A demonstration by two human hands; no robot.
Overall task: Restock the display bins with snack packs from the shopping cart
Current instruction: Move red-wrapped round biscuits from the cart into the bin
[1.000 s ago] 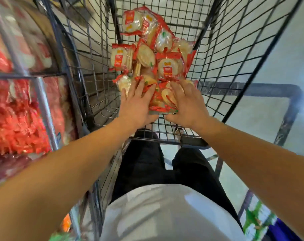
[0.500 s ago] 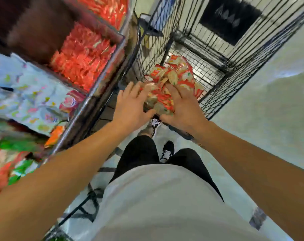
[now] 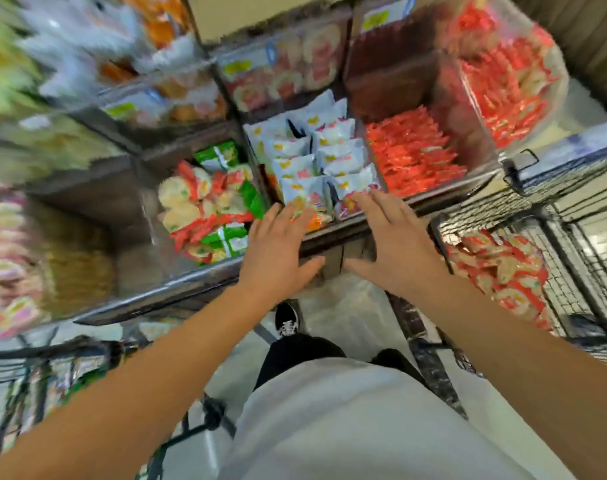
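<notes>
Both arms extended forward, forearms bare. Left hand (image 3: pixel 276 252) palm down, fingers straight and slightly spread, thumb out to the right. Right hand (image 3: pixel 395 245) likewise flat, fingers spread, thumb pointing left. Neither hand grips anything.

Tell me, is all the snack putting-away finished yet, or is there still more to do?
Not finished. Done: one bin already holds a pile of red-edged cracker packs. In hand: nothing right now; the left hand and right hand are spread open and empty in front of the bin of white packs. Left: a heap of cracker packs in the cart waits to be moved.
</notes>
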